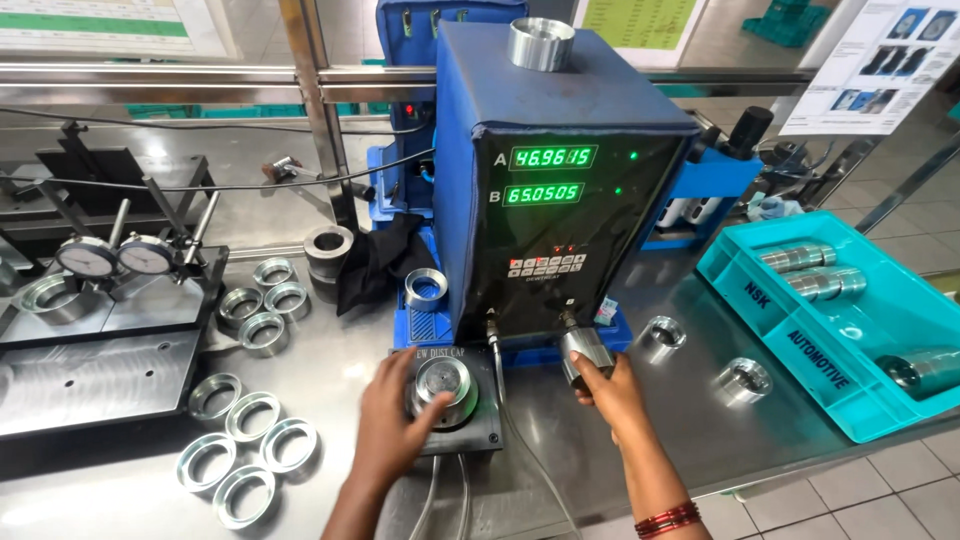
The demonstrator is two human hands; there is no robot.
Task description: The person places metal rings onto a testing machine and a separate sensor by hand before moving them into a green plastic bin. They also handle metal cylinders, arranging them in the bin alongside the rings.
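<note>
A stainless steel bench (620, 440) fills my view, with a blue gauging unit (560, 190) standing at its middle, two green digital readouts lit on its dark front. At the near edge, directly before the unit, my left hand (392, 425) rests on a metal ring (443, 388) seated on a small dark fixture plate (470, 440); the fingers curl round the ring's left side, holding it, its bore pointing straight up. Just to the right, my right hand (612, 392) grips a short metal plug gauge (585, 356), fingers closed about it, its long axis tilted up and away toward the unit. The plug lies right of the ring and near it, so the right hand is closest to it.

Toward the right edge, a teal tray (760, 290) holds three metal cylinders lying on their sides. Near the left edge, loose rings (250, 445) lie flat in clusters, beside two dial gauges (115, 255).
</note>
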